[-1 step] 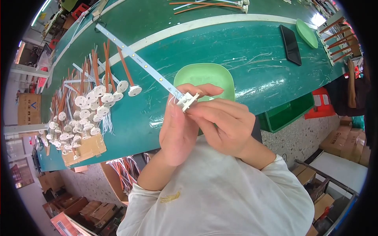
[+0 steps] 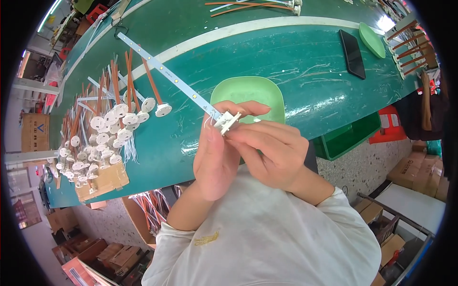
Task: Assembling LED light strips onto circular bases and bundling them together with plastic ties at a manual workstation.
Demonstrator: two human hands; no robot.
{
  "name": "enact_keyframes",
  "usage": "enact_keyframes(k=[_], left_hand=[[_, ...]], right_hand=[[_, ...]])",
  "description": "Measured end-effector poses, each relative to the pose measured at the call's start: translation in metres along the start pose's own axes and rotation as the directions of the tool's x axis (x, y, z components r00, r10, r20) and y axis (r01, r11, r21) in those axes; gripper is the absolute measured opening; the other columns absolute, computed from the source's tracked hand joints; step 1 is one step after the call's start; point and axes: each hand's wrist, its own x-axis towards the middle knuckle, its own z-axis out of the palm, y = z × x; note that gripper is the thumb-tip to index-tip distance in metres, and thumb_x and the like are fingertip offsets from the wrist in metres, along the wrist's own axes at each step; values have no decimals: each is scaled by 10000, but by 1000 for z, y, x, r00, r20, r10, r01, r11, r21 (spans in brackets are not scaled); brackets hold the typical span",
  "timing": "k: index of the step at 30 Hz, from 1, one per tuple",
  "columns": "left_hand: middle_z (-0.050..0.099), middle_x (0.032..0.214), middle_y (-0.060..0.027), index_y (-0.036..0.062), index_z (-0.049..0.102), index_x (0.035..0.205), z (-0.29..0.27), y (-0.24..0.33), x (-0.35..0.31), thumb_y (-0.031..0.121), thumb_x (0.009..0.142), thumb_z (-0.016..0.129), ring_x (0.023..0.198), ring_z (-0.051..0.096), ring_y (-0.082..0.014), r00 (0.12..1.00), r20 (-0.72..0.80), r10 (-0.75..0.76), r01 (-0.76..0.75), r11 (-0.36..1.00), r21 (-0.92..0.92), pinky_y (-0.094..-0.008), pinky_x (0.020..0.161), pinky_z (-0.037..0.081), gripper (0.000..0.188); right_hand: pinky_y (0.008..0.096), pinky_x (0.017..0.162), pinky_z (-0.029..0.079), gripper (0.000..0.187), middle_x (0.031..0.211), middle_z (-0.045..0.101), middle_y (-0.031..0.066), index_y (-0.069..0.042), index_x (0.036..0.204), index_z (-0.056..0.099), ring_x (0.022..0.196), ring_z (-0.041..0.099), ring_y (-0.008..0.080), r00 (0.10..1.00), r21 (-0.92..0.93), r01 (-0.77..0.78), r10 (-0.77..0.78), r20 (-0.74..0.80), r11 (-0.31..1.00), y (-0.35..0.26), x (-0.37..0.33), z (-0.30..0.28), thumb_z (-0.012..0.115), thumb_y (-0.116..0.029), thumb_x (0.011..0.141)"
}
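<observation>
Both hands are meeting just above the near edge of a long green-topped work table (image 2: 296,62), working on the same small part. The left hand (image 2: 217,157) is closing its thumb and fingers around a small white plastic end connector (image 2: 228,122), gripping it from the left, while the right hand (image 2: 274,152) is pinching the same connector from the right with its fingertips (image 2: 238,136) pressed against it. The connector is sitting at the near end of a long, narrow white strip board dotted with small yellow squares (image 2: 167,76), which is slanting up and away to the left over the table, its far end lying near the table's white stripe. Directly behind the hands, a shallow light-green plastic dish (image 2: 248,93) is resting on the table. To the left, a heap of round white plastic caps with orange and white wires (image 2: 107,131) is spreading across the surface, with a piece of brown cardboard (image 2: 102,183) lying at its near edge. Farther off to the right, a flat black phone (image 2: 352,53) is lying beside a second small green dish (image 2: 372,39). A green plastic bin (image 2: 350,136) is standing under the table's edge.
</observation>
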Motion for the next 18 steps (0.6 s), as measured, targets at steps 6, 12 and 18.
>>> enact_keyframes(k=[6,12,18], left_hand=[[505,1225,-206,52,371,1236,-5,-10,2,434,1030,266,917,528,-166,995,-61,79,-68,984,162,-322,836,438,446],[542,1170,-194,37,383,1211,-15,-5,3,402,1031,268,920,526,-160,984,-112,139,-101,951,291,-313,839,433,422],[578,1146,-185,-1,450,1195,-21,35,-5,394,1013,345,1030,571,-227,995,-62,-75,88,963,256,-356,927,439,448]], right_hand=[[275,530,509,129,752,684,121,27,845,664,604,667,233,989,-45,-125,120,-91,991,-4,2,15,665,87,730],[275,536,510,148,739,680,126,17,833,668,607,670,240,988,-61,-105,97,-121,993,-4,6,32,678,88,704],[271,536,529,154,752,695,84,-16,786,695,608,671,201,976,103,-115,93,199,988,5,32,11,791,-17,666]])
